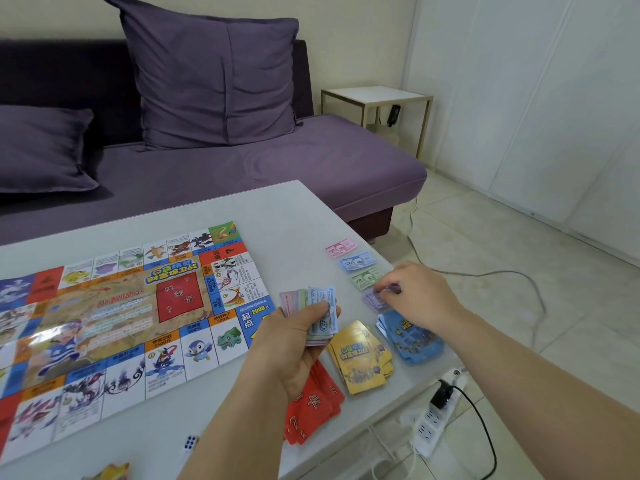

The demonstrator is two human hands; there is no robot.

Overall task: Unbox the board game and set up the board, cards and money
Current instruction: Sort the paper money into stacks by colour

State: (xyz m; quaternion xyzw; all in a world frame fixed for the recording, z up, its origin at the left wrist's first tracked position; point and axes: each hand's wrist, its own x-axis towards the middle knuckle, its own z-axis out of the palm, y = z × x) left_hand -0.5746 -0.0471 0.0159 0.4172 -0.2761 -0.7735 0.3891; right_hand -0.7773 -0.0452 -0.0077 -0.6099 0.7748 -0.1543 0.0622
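The left hand grips a fanned wad of play money above the table. The right hand pinches the purple notes lying at the table's right edge. Green notes, blue notes and pink notes run along that edge toward the far side. Blue cards, yellow cards and red cards sit toward the near right corner, and the board lies flat on the left part.

Living room: sofa, cushions

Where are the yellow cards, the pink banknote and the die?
yellow cards [360, 358]: head view, top card's face
pink banknote [341, 247]: head view, middle of the note
die [191, 443]: head view, its dotted face
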